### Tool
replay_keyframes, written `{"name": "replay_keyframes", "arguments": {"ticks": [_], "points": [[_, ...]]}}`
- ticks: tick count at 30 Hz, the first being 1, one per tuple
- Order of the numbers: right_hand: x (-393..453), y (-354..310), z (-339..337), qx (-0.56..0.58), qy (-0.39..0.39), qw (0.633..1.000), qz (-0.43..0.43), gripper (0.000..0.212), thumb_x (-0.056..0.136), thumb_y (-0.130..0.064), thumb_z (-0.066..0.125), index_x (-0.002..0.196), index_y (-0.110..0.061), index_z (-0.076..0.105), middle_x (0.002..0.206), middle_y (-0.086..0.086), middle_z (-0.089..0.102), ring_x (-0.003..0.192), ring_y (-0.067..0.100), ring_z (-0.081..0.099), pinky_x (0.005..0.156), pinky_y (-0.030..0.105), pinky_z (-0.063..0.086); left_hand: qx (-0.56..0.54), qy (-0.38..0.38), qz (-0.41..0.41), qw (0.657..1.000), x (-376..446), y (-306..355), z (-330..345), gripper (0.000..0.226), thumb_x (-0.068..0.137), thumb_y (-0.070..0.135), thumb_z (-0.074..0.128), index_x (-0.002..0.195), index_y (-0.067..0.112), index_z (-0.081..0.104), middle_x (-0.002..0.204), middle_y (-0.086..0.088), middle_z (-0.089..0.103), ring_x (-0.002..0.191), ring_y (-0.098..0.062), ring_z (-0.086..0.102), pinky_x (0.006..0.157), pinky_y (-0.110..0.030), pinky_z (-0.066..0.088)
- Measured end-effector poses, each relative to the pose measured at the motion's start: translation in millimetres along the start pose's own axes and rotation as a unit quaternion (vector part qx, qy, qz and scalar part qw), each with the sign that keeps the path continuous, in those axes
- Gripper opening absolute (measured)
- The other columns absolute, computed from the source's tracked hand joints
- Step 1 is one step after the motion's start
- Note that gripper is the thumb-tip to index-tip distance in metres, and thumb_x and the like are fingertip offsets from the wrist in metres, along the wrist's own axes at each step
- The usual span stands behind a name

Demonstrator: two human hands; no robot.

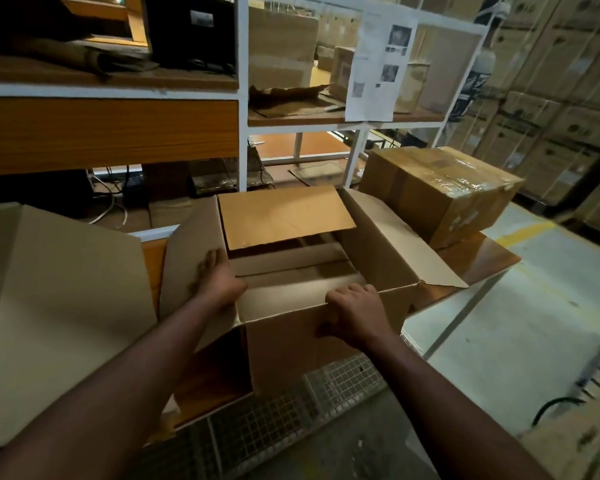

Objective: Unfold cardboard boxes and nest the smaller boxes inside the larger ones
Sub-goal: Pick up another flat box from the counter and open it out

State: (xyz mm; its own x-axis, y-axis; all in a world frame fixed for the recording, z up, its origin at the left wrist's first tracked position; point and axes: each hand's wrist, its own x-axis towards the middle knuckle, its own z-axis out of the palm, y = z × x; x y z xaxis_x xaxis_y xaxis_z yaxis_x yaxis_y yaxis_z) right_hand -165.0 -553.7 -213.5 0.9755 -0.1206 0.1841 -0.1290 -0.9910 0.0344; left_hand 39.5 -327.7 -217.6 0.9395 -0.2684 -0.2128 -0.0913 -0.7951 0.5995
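A person's right hand (355, 315) curls its fingers over the near rim of an open cardboard box (312, 341) on a wooden table (478, 252), while the left hand (219, 280) lies spread flat against the left flap; a taped box (440, 192) sits just beyond

Just one head-mounted wide-angle view here, looking forward and down over both forearms, close on the open box (291, 271), with shelving (243, 98) behind and floor at right.
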Motion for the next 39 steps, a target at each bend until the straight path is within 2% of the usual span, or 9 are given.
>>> {"name": "replay_keyframes", "arguments": {"ticks": [4, 7, 13, 17, 23, 27, 32, 36, 39], "points": [[7, 11, -13, 0.055, -0.088, 0.993, -0.049, 0.054, 0.088, -0.080, 0.058, 0.101, -0.027, 0.066, 0.097, -0.007, 0.067, 0.087, 0.015, 0.062, 0.081, 0.040, 0.055, 0.027, 0.029, -0.035, 0.999, -10, 15, 10, 0.104, 0.092, 0.016, 0.065, 0.164, 0.023, -0.009, 0.173, -0.001, -0.008, 0.158, -0.034, 0.003, 0.123, -0.065, 0.016], [28, 19, -31, 0.160, -0.197, 0.967, 0.010, 0.064, 0.097, -0.082, 0.033, 0.092, -0.028, 0.068, 0.087, -0.006, 0.068, 0.080, 0.013, 0.064, 0.075, 0.036, 0.057, -0.019, 0.030, -0.052, 0.998, -13, 23, 11, 0.089, 0.094, 0.007, 0.062, 0.165, 0.020, 0.009, 0.167, -0.011, 0.022, 0.147, -0.034, 0.036, 0.113, -0.056, 0.042], [94, 27, -23, 0.087, -0.071, 0.992, -0.051, 0.041, 0.095, -0.056, 0.068, 0.128, -0.033, 0.062, 0.123, -0.006, 0.068, 0.107, 0.013, 0.065, 0.086, 0.035, 0.060, -0.126, 0.053, -0.026, 0.990, -42, 31, 18, 0.084, 0.095, -0.005, 0.059, 0.163, 0.026, 0.022, 0.159, -0.009, 0.038, 0.142, -0.027, 0.045, 0.107, -0.040, 0.048], [152, 32, -4, -0.002, -0.092, 0.993, -0.071, 0.087, 0.095, -0.048, 0.073, 0.165, -0.032, 0.024, 0.170, 0.005, 0.032, 0.151, 0.030, 0.037, 0.108, 0.046, 0.049, -0.106, 0.066, -0.030, 0.992, -51, 26, 22, 0.085, 0.092, 0.000, 0.065, 0.161, 0.031, 0.027, 0.155, -0.004, 0.045, 0.138, -0.025, 0.049, 0.098, -0.034, 0.050], [204, 38, 28, -0.053, -0.108, 0.990, -0.070, 0.105, 0.094, -0.050, 0.071, 0.168, -0.029, -0.001, 0.176, 0.015, 0.001, 0.162, 0.043, 0.002, 0.127, 0.065, 0.011, 0.019, 0.108, -0.061, 0.992, -59, 21, 21, 0.053, 0.092, 0.017, 0.067, 0.142, 0.026, 0.053, 0.128, -0.003, 0.068, 0.116, -0.024, 0.067, 0.093, -0.044, 0.060], [223, 39, 16, 0.000, -0.051, 0.993, -0.105, 0.073, 0.095, -0.043, 0.068, 0.159, -0.029, 0.035, 0.166, 0.011, 0.039, 0.149, 0.040, 0.041, 0.117, 0.054, 0.040, 0.031, 0.125, -0.063, 0.990, -62, 22, 9, 0.046, 0.092, 0.015, 0.061, 0.135, 0.030, 0.060, 0.122, -0.001, 0.072, 0.113, -0.028, 0.068, 0.085, -0.035, 0.056], [256, 55, -61, 0.126, 0.284, 0.941, -0.134, 0.018, 0.097, -0.034, 0.067, 0.109, -0.021, 0.072, 0.094, 0.009, 0.076, 0.082, 0.036, 0.071, 0.070, 0.041, 0.052, -0.055, 0.126, -0.057, 0.989, -64, 4, -17, 0.034, 0.093, 0.022, 0.060, 0.124, 0.034, 0.069, 0.106, 0.009, 0.076, 0.096, -0.017, 0.072, 0.080, -0.047, 0.062], [288, 67, -85, 0.131, 0.403, 0.904, -0.053, 0.030, 0.105, -0.030, 0.053, 0.132, -0.019, 0.060, 0.138, 0.010, 0.063, 0.132, 0.033, 0.054, 0.117, 0.053, 0.036, -0.092, 0.136, 0.006, 0.986, -74, 8, -19, 0.039, 0.098, 0.016, 0.062, 0.131, 0.036, 0.068, 0.113, 0.018, 0.074, 0.104, -0.007, 0.070, 0.089, -0.046, 0.060], [305, 87, -82, 0.085, 0.320, 0.944, 0.013, 0.075, 0.103, -0.057, 0.047, 0.166, -0.022, 0.026, 0.177, 0.015, 0.013, 0.163, 0.041, 0.008, 0.130, 0.061, 0.002, -0.125, 0.130, 0.024, 0.983, -84, 14, -16, 0.050, 0.100, 0.009, 0.063, 0.142, 0.035, 0.060, 0.126, 0.021, 0.070, 0.117, -0.002, 0.065, 0.099, -0.040, 0.057]]}}
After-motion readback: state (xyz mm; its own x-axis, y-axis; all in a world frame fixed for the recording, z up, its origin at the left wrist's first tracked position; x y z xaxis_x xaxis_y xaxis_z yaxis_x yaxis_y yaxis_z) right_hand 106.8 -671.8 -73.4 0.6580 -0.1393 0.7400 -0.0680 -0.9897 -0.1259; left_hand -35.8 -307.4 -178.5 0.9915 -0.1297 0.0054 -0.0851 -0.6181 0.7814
